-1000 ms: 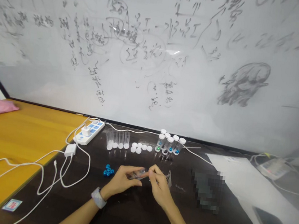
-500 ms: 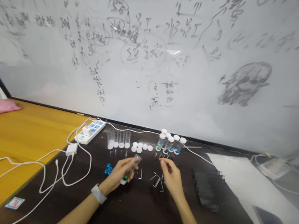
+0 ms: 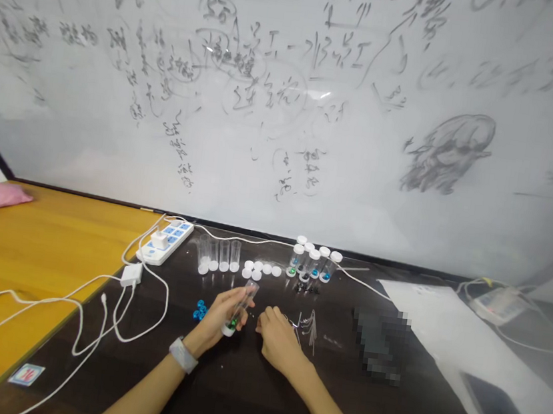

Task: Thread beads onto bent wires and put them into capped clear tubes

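Observation:
My left hand is closed around a clear tube, tilted with its uncapped-looking end up and its white base low. Small green pieces lie inside near that base. Just right of the tube, my right hand is low over the table with its fingers curled together. Whatever its fingertips pinch is hidden from view. Several thin L-shaped metal keys lie beside this hand, partly covered by it. A little heap of shiny blue pieces rests left of my left hand.
Clear tubes stand at the back beside several white caps. Capped tubes with coloured pieces are grouped farther right, small black pieces before them. A power strip with white cables lies left; a dark pixelated object lies right.
My right hand has moved left and down from near the black pieces, toward the tube. It now covers where a single L-shaped key lay. The left hand still holds the tube.

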`<state>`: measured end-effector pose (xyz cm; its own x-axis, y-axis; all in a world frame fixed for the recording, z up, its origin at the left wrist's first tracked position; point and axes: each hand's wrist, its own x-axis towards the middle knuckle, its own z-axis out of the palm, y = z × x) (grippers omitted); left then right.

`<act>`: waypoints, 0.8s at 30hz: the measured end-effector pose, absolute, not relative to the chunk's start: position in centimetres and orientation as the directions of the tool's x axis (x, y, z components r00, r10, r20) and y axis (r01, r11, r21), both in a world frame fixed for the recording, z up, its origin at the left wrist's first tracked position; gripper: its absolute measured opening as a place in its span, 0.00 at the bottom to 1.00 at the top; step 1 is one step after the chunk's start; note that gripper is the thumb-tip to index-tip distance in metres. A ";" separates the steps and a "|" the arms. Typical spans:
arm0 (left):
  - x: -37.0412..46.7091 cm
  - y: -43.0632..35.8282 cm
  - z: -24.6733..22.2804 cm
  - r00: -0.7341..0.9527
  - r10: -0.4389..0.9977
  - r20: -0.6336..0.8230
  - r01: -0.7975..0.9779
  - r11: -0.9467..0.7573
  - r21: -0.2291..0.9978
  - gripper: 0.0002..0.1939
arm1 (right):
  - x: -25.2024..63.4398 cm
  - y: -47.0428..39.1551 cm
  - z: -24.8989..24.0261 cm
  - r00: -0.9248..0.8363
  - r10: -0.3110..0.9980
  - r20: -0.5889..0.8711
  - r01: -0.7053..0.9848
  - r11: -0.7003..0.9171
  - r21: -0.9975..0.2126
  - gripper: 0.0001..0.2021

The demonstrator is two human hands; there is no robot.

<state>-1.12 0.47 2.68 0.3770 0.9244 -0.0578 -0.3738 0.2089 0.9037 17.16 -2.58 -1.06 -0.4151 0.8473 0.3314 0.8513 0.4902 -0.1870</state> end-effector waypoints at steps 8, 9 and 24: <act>-0.9 -0.1 3.2 0.449 0.892 -0.058 -0.236 0.181 0.955 0.25 | 21.3 -1.2 1.6 -0.036 0.918 0.394 0.410 0.373 -0.832 0.12; -0.8 -0.3 3.3 0.482 0.874 -0.063 -0.211 0.186 0.960 0.24 | 22.0 -1.1 2.0 -0.030 0.934 0.357 0.325 0.347 -0.880 0.14; -1.3 -1.2 3.4 0.714 0.653 -0.252 0.080 0.281 0.956 0.27 | 20.6 -3.2 3.3 -0.258 0.916 0.306 0.314 0.379 -0.871 0.17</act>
